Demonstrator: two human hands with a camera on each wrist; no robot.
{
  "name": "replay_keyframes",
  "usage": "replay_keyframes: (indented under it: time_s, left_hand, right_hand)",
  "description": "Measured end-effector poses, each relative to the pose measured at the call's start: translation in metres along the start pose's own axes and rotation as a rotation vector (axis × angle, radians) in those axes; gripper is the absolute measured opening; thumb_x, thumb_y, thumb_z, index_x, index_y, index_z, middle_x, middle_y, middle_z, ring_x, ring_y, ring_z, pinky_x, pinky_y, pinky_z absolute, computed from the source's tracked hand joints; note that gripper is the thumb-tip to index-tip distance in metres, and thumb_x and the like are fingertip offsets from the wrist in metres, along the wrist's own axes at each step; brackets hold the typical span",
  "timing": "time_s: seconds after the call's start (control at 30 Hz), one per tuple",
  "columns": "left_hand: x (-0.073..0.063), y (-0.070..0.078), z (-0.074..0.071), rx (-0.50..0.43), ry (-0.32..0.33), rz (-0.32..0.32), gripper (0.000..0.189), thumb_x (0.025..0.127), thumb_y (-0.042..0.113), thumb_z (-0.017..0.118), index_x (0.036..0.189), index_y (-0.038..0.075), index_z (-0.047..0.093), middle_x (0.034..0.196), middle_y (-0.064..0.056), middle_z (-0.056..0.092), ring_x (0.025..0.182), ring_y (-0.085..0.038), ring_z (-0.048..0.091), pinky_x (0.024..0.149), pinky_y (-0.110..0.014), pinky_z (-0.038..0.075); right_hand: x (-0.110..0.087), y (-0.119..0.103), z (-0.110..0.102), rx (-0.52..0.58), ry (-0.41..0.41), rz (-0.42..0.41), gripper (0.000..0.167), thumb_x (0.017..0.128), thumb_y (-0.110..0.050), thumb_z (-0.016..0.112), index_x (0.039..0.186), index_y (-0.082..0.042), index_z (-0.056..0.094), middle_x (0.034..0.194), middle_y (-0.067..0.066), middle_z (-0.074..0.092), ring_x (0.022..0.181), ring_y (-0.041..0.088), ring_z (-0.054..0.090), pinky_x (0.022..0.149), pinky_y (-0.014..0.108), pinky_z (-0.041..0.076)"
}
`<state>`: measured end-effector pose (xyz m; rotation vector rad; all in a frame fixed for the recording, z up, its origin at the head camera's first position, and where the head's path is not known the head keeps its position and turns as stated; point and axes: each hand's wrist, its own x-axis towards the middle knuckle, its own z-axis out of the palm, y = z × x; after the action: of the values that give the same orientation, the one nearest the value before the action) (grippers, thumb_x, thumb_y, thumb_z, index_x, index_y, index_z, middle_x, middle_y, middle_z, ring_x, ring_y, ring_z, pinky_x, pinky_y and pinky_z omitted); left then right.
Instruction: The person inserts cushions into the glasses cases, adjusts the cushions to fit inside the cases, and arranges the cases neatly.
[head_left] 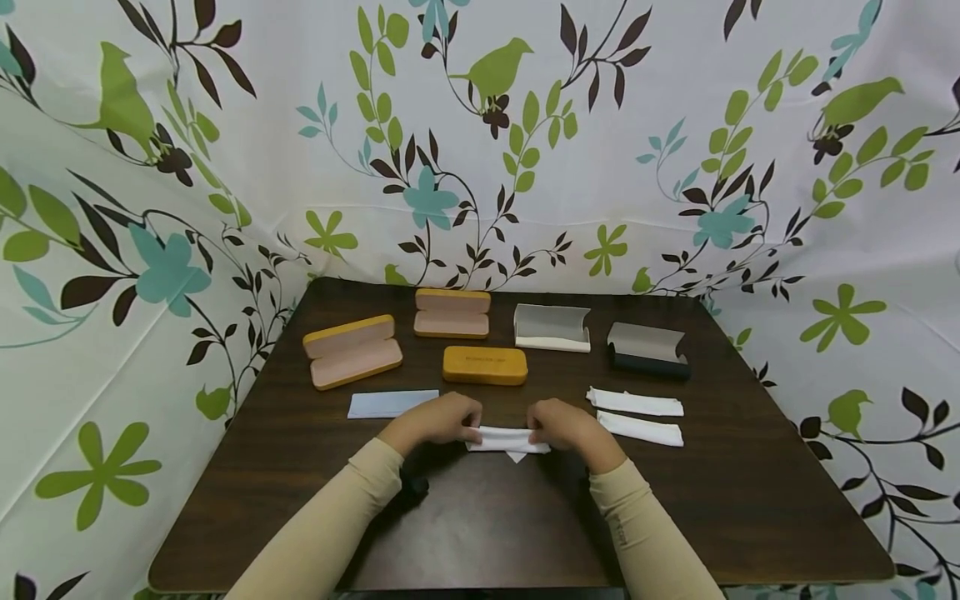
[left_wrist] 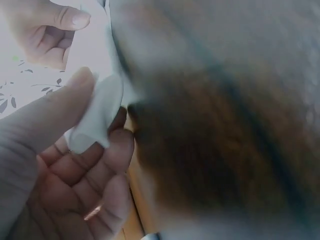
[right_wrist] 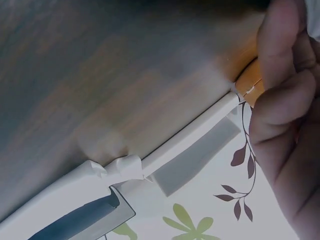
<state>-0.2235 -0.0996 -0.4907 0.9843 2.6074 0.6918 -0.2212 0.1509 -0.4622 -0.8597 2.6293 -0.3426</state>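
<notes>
A white folded cloth (head_left: 504,439), rolled into a narrow strip, is held between both hands near the middle of the table, with a small pointed corner hanging below it. My left hand (head_left: 441,419) pinches its left end; in the left wrist view the thumb lies over the cloth (left_wrist: 102,107) with curled fingers beneath. At the other end my right hand (head_left: 562,425) pinches the cloth between thumb and fingers. Only curled fingers of the right hand (right_wrist: 285,100) and a sliver of white show in the right wrist view. A closed yellow glasses case (head_left: 485,367) lies just beyond the hands.
A light blue folded cloth (head_left: 390,404) lies left; two white folded strips, one farther (head_left: 637,403) and one nearer (head_left: 643,430), lie right. Open cases stand behind: yellow ones (head_left: 358,372) (head_left: 452,325), a white one (head_left: 552,340) and a black one (head_left: 651,363). Patterned curtain surrounds the dark table (head_left: 720,508).
</notes>
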Motion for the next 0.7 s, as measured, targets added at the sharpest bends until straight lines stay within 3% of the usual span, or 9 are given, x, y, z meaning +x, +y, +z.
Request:
replay_keyframes:
  time_s: [0.13,0.3,0.37,0.53,0.7]
  left_hand:
    - [0.0,-0.004,-0.001,-0.017,0.022,-0.007,0.02,0.091,0.026,0.079,0.085,0.016,0.062,0.075,0.007,0.057,0.068,-0.007,0.051,0.063,-0.026,0.045]
    - [0.001,-0.007,0.0,-0.029,0.01,0.018,0.023,0.092,0.022,0.077,0.113,0.014,0.073,0.099,0.004,0.072,0.082,-0.006,0.061,0.074,-0.027,0.052]
    - [0.002,-0.008,-0.001,-0.019,0.006,0.039,0.018,0.094,0.022,0.074,0.111,0.014,0.077,0.098,0.007,0.073,0.08,-0.004,0.061,0.075,-0.026,0.052]
    - [0.002,-0.01,-0.002,-0.009,0.021,0.057,0.011,0.097,0.021,0.071,0.092,0.014,0.078,0.078,0.012,0.067,0.067,-0.001,0.055,0.066,-0.023,0.049]
    - [0.0,-0.013,-0.004,-0.012,0.043,0.067,0.013,0.099,0.02,0.068,0.093,0.013,0.077,0.081,0.009,0.068,0.069,-0.002,0.055,0.068,-0.024,0.05]
  right_hand:
    - [0.002,0.001,0.001,0.01,0.008,0.006,0.017,0.089,-0.004,0.076,0.079,-0.009,0.062,0.073,-0.004,0.054,0.067,0.013,0.048,0.062,0.03,0.043]
    - [0.005,0.002,0.003,0.017,0.01,0.003,0.016,0.09,-0.002,0.074,0.078,-0.009,0.066,0.073,-0.004,0.057,0.066,0.012,0.049,0.061,0.03,0.043]
    - [0.006,0.003,0.003,0.012,0.011,-0.003,0.02,0.091,-0.002,0.072,0.075,-0.009,0.065,0.07,-0.005,0.055,0.063,0.011,0.047,0.06,0.029,0.041]
    - [0.006,0.004,0.002,0.03,0.024,-0.005,0.025,0.095,-0.001,0.067,0.072,-0.008,0.062,0.067,-0.004,0.05,0.062,0.011,0.044,0.059,0.028,0.039]
    - [0.007,0.006,0.001,0.058,0.034,0.025,0.022,0.098,-0.002,0.064,0.077,-0.01,0.063,0.069,-0.003,0.054,0.062,0.012,0.048,0.059,0.029,0.041]
